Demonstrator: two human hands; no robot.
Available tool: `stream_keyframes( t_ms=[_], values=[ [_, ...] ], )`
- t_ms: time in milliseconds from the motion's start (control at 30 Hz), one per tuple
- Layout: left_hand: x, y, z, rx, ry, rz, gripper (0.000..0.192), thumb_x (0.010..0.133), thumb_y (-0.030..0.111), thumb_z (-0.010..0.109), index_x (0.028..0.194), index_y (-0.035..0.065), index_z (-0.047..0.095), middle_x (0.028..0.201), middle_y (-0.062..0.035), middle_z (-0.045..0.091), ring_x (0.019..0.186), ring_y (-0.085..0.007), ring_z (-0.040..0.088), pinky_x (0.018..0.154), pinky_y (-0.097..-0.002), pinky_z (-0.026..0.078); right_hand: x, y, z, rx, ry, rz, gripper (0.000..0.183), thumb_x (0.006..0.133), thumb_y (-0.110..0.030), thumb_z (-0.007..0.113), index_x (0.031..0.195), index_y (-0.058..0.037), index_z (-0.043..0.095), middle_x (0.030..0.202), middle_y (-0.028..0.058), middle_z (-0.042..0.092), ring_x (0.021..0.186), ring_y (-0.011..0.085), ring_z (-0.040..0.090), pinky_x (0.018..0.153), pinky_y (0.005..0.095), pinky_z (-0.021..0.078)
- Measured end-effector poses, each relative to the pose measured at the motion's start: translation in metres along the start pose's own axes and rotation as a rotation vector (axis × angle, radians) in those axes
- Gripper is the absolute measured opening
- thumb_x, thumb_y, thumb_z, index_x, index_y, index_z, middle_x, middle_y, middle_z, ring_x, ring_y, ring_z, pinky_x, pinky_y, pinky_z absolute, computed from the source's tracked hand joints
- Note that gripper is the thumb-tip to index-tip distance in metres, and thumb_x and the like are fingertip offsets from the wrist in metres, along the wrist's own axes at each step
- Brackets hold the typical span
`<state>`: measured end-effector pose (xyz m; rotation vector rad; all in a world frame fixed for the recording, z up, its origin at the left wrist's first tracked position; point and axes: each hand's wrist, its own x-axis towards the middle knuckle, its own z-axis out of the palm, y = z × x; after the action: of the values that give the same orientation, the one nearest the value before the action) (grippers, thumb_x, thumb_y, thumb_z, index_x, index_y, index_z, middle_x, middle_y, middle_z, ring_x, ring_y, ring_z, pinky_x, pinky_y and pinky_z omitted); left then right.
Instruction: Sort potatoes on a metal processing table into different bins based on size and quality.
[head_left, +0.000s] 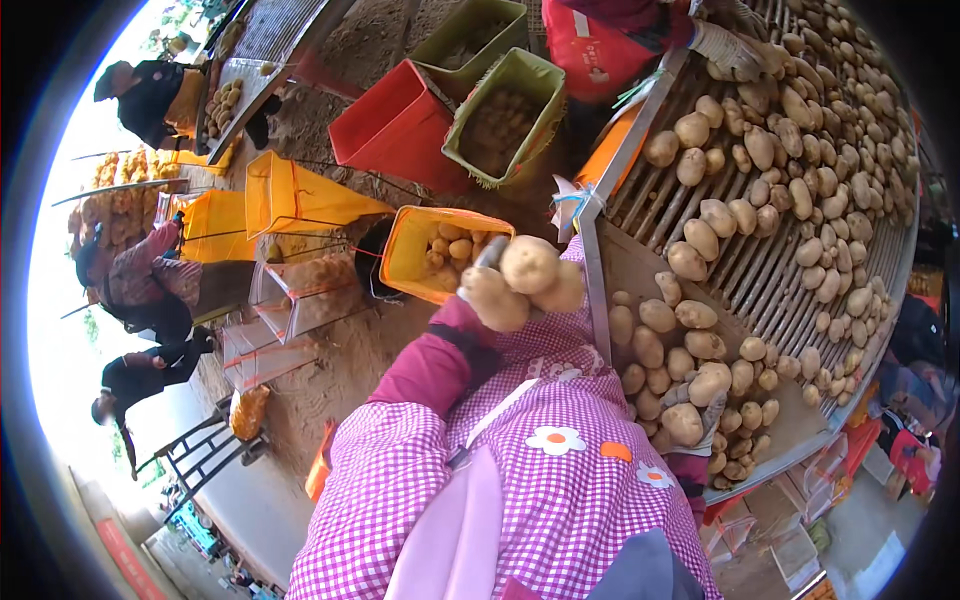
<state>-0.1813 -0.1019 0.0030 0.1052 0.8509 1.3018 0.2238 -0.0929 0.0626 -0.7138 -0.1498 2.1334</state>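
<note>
My left hand (492, 253), in a grey glove and mostly hidden by its load, holds three potatoes (529, 264) over the near edge of an orange mesh bag (397, 262), held open like a bin, with potatoes inside. On the right, my right hand (709, 421), gloved too, has its fingers around potatoes (682, 425) among the loose ones on the solid end tray of the sorting table. Slatted metal bars (739, 289) carry many more potatoes beyond the tray.
A metal rail (595, 285) edges the table beside me. Green-lined (540, 150) and red bins (390, 120) stand ahead. A co-worker's gloved hand (731, 52) is on potatoes at the top right. Other people stand at the left, near yellow bags (292, 195) on frames.
</note>
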Motion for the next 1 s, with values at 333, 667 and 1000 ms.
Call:
stream_keyframes(
  t_ms=[333,667,1000],
  values=[
    [-0.032,0.049,-0.171,-0.214,0.61,0.103,0.059,0.092,0.061,0.055,0.133,0.0185,0.054,0.119,-0.0059,0.063,0.107,-0.028,0.059,0.089,-0.0513,0.051,0.019,0.002,0.011,-0.095,0.053,0.096,0.049,0.098,-0.044,0.06,0.123,-0.0022,0.055,0.108,0.006,0.062,0.09,0.0195,0.062,0.075,0.0316,0.0533],
    [0.02,-0.012,0.051,0.782,0.08,0.295,0.034,0.098,0.027,0.061,0.118,-0.0004,0.064,0.107,-0.0088,0.069,0.099,-0.0147,0.063,0.088,-0.0296,0.051,0.045,0.002,0.033,-0.247,0.06,0.191,0.049,0.099,-0.04,0.06,0.127,-0.0001,0.054,0.113,0.0084,0.063,0.094,0.0208,0.065,0.079,0.0319,0.0552],
    [0.029,-0.061,0.138,-0.557,-0.311,-0.529,0.043,0.097,0.045,0.061,0.114,0.0047,0.06,0.104,-0.0147,0.069,0.092,-0.0311,0.069,0.082,-0.0485,0.057,0.07,-0.004,0.05,-0.239,0.033,0.332,0.073,0.098,-0.062,0.044,0.122,0.0048,0.059,0.082,0.012,0.069,0.086,0.027,0.066,0.072,0.0405,0.0559]
  ],
)
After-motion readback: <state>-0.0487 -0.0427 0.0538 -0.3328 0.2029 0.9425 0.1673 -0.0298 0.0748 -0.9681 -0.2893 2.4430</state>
